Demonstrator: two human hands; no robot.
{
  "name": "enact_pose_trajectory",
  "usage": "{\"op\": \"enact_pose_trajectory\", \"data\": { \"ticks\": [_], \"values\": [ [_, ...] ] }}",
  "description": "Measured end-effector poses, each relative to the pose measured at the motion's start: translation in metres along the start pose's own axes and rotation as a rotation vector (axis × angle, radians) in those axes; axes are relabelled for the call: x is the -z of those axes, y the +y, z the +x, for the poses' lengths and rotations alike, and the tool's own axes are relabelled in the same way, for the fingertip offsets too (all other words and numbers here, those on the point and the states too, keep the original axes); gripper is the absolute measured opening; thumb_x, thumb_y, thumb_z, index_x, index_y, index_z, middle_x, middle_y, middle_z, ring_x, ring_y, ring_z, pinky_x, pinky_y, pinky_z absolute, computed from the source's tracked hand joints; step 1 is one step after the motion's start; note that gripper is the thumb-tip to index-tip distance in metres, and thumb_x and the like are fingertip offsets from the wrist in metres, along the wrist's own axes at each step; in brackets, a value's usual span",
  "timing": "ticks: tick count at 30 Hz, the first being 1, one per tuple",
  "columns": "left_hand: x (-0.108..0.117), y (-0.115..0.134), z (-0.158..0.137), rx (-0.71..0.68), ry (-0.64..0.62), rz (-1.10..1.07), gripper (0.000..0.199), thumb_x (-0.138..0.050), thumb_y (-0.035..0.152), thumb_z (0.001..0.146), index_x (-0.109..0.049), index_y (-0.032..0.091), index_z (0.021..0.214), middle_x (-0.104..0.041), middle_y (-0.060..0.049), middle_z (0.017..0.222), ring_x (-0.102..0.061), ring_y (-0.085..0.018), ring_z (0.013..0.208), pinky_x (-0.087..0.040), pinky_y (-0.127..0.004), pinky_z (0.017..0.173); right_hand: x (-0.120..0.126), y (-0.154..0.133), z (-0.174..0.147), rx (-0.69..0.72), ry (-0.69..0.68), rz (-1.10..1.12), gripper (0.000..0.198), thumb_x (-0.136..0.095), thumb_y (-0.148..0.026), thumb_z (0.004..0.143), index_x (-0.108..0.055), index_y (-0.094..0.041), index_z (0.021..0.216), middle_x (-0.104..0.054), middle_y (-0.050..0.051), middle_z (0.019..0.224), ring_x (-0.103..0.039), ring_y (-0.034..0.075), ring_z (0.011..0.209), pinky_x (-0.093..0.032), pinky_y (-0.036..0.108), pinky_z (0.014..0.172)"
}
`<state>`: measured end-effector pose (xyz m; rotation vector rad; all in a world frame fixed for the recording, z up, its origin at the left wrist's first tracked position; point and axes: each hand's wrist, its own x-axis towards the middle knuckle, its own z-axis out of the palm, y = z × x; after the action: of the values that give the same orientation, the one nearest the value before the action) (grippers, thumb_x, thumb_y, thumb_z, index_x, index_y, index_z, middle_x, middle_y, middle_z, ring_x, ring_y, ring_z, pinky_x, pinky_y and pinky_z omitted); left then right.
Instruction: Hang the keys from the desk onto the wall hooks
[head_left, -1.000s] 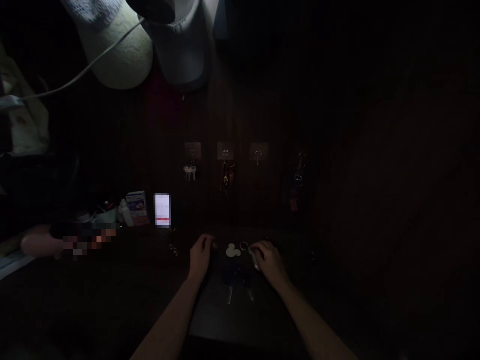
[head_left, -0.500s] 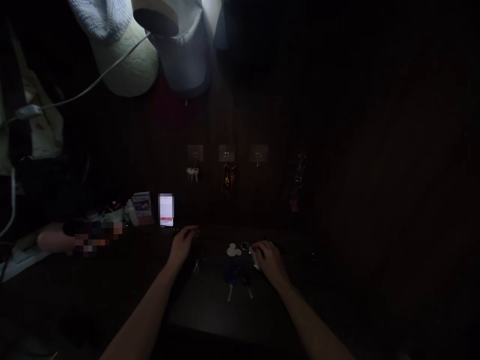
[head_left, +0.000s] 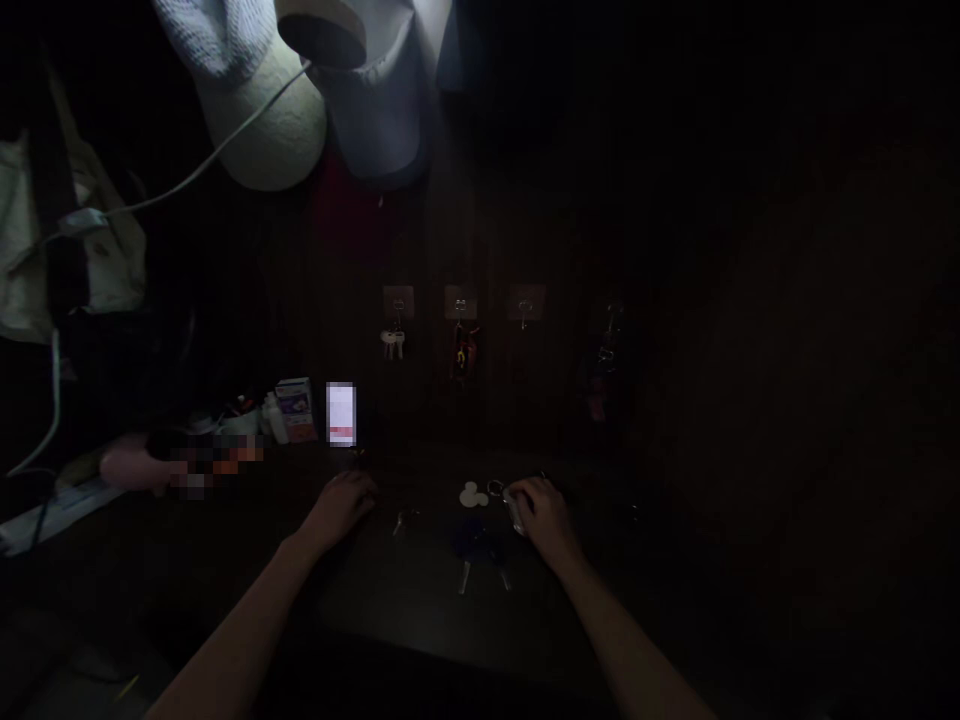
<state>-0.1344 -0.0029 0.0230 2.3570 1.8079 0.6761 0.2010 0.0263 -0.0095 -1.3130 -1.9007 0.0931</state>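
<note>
In the dim head view, my left hand [head_left: 341, 505] rests low over the dark table, left of a small key [head_left: 400, 523]. Its fingers are loosely bent and slightly apart, with nothing visible in them. My right hand [head_left: 544, 515] has its fingers closed on the edge of a shiny pale object [head_left: 514, 512], whose kind I cannot make out. Beside that lie a metal ring [head_left: 495, 488] and a white tag of joined round shapes [head_left: 472, 495]. Nearer to me are a dark blue thing [head_left: 470, 538] and two key blades, one a silver key [head_left: 465, 577].
On the wall, hooks carry a bunch of keys [head_left: 392, 342], a coloured keychain [head_left: 463, 355] and a dark hanging item [head_left: 598, 385]; one hook [head_left: 526, 308] is bare. A lit phone [head_left: 341, 414] stands beside a small box [head_left: 297, 408]. Caps [head_left: 270, 130] hang above.
My left hand has drawn back to the left and a little toward me, away from the small key. My right hand stays on the shiny object. The view has shifted slightly.
</note>
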Motion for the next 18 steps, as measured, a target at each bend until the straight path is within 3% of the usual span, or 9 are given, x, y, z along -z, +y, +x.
{"op": "enact_pose_trajectory", "data": {
  "ticks": [5, 10, 14, 18],
  "values": [
    [-0.006, 0.020, 0.012, 0.064, 0.026, -0.059, 0.012, -0.050, 0.025, 0.077, -0.062, 0.023, 0.078, -0.066, -0.004, 0.084, -0.059, -0.020, 0.084, -0.039, -0.031, 0.082, -0.001, 0.001, 0.000, -0.011, 0.004, 0.020, 0.026, -0.038, -0.018, 0.081, -0.063, -0.023, 0.080, -0.067, 0.004, 0.087, -0.058, 0.021, 0.088, -0.039, 0.034, 0.080],
    [-0.008, 0.046, 0.027, 0.195, 0.126, -0.321, 0.017, -0.042, 0.027, 0.080, -0.058, 0.023, 0.078, -0.062, -0.001, 0.069, -0.059, -0.017, 0.068, -0.038, -0.026, 0.065, 0.000, 0.000, -0.001, -0.009, 0.035, 0.060, 0.025, -0.039, -0.019, 0.080, -0.064, -0.022, 0.083, -0.067, 0.005, 0.089, -0.057, 0.022, 0.089, -0.040, 0.036, 0.081],
    [-0.005, 0.071, 0.034, 0.145, 0.196, -0.479, 0.016, -0.043, 0.027, 0.076, -0.059, 0.022, 0.074, -0.058, 0.002, 0.065, -0.054, -0.014, 0.063, -0.037, -0.023, 0.060, 0.004, -0.006, 0.000, -0.018, 0.049, 0.143, 0.024, -0.041, -0.023, 0.080, -0.064, -0.022, 0.085, -0.067, 0.005, 0.089, -0.058, 0.023, 0.090, -0.041, 0.038, 0.083],
    [-0.002, 0.090, 0.038, 0.101, 0.168, -0.551, 0.018, -0.044, 0.028, 0.075, -0.060, 0.021, 0.073, -0.058, 0.003, 0.064, -0.052, -0.012, 0.061, -0.037, -0.022, 0.058, 0.006, -0.022, 0.005, -0.047, 0.009, 0.307, 0.026, -0.044, -0.029, 0.080, -0.064, -0.024, 0.097, -0.065, 0.006, 0.100, -0.058, 0.021, 0.097, -0.044, 0.037, 0.086]
  ]
}}
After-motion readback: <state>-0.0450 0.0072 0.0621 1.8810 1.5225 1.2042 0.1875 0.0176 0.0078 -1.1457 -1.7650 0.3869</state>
